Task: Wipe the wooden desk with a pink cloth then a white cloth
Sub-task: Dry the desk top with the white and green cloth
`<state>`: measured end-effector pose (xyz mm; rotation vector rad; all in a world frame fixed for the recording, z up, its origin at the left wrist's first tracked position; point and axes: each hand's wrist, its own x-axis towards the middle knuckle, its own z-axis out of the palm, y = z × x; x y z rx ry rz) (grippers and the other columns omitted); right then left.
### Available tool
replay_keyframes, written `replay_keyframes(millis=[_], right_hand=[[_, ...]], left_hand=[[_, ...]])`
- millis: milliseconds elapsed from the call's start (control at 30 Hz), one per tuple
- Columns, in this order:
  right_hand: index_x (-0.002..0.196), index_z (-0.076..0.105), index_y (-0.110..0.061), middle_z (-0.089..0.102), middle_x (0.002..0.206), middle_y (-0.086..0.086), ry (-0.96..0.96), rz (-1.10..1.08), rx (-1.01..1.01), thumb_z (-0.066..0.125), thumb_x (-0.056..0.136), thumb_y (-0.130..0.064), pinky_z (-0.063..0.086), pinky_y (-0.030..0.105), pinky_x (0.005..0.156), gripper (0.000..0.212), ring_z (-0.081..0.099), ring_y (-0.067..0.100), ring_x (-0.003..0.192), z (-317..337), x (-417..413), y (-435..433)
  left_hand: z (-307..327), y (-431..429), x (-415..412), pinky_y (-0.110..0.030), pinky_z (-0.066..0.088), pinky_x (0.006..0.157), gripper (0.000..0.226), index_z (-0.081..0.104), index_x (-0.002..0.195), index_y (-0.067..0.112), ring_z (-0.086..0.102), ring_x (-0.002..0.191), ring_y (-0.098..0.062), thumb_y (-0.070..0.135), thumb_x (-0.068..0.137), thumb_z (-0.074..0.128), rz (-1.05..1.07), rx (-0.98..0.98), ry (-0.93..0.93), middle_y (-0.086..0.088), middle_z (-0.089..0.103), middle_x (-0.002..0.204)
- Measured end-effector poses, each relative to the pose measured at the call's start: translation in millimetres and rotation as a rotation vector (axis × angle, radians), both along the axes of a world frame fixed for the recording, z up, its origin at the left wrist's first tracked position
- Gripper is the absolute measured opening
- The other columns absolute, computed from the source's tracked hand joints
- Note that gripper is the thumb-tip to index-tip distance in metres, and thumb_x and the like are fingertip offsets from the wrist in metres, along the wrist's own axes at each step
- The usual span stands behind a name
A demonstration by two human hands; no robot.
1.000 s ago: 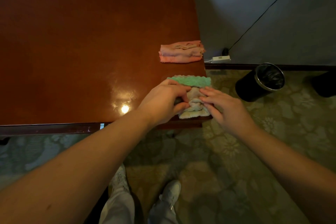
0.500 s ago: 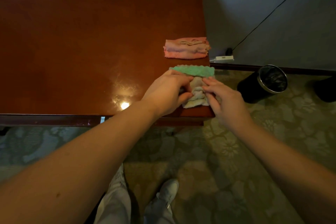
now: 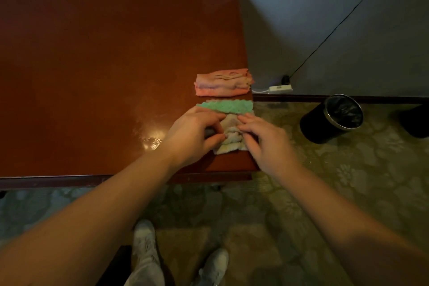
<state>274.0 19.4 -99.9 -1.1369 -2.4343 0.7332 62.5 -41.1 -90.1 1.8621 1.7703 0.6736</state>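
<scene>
Compared with the frame one second earlier, both hands are found in the same place on the white cloth (image 3: 229, 138); only the view has been raised, so that the far edge of the desk (image 3: 92, 65) is now included. The pink cloth (image 3: 224, 82) has not been moved.

The white cloth is located at the desk's near right corner. It is gathered into soft, uneven pleats, and a green scalloped band (image 3: 226, 107) is laid along its far side. Its left side is pinched between the curled fingers and thumb of the left hand (image 3: 195, 137). The right hand (image 3: 267, 143) is laid on its right side with fingers nearly straight, nothing being clasped.

The pink cloth is folded into a flat oblong of fleecy layers, just beyond the green band (a narrow gap is left between them). The desk top is of glossy reddish wood, and a lamp glare is reflected near the left hand.

A black cylindrical bin (image 3: 332, 119) with a metal rim is stood on the patterned carpet (image 3: 348, 181).
</scene>
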Motion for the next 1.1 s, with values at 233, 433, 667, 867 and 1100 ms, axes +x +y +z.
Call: replay_keyframes(millis=[233, 433, 667, 867, 1100], right_hand=[[0.119, 0.071, -0.013, 0.062, 0.134, -0.004, 0.015, 0.096, 0.036, 0.068, 0.092, -0.009, 0.031, 0.016, 0.114, 0.027, 0.049, 0.005, 0.131, -5.1, 5.4, 6.3], [0.115, 0.073, -0.014, 0.064, 0.132, -0.004, -0.013, -0.01, 0.015, 0.068, 0.09, -0.01, 0.038, 0.025, 0.113, 0.026, 0.052, 0.006, 0.129, 4.4, -8.5, 4.4], [0.112, 0.074, -0.013, 0.065, 0.13, -0.003, -0.077, 0.053, -0.034, 0.07, 0.089, -0.008, 0.031, 0.01, 0.11, 0.024, 0.048, -0.002, 0.125, 17.0, -20.2, 14.6], [0.099, 0.075, -0.016, 0.071, 0.103, -0.006, -0.093, -0.013, 0.004, 0.067, 0.091, -0.014, 0.049, 0.026, 0.086, 0.012, 0.06, 0.009, 0.099, 38.9, -53.4, 66.2], [0.128, 0.066, -0.025, 0.06, 0.129, -0.003, -0.271, -0.029, -0.023, 0.064, 0.093, -0.024, 0.04, 0.04, 0.105, 0.035, 0.046, 0.019, 0.12, 34.2, -83.7, 118.0]], left_hand=[[1.4, 3.4, -11.7, -0.025, 0.041, 0.095, 0.009, 0.07, 0.092, 0.032, 0.045, 0.121, -0.002, 0.039, 0.086, 0.072, -0.05, -0.032, -0.02, 0.016, 0.061, 0.128], [2.9, 6.6, -13.7, -0.021, 0.037, 0.094, 0.008, 0.068, 0.092, 0.03, 0.043, 0.123, -0.003, 0.035, 0.087, 0.071, -0.046, -0.035, -0.022, 0.014, 0.06, 0.13], [2.9, 12.2, -29.9, -0.017, 0.037, 0.093, 0.014, 0.07, 0.096, 0.027, 0.044, 0.119, -0.003, 0.038, 0.087, 0.071, -0.125, -0.023, -0.027, 0.013, 0.063, 0.124], [6.5, 29.1, -36.0, -0.038, 0.045, 0.091, 0.022, 0.063, 0.105, 0.032, 0.048, 0.107, -0.014, 0.041, 0.086, 0.068, -0.185, 0.006, 0.026, 0.011, 0.063, 0.108], [4.4, 15.8, -35.2, -0.035, 0.044, 0.097, 0.029, 0.064, 0.121, 0.036, 0.048, 0.114, -0.012, 0.041, 0.093, 0.061, -0.244, 0.023, 0.057, 0.013, 0.061, 0.121]])
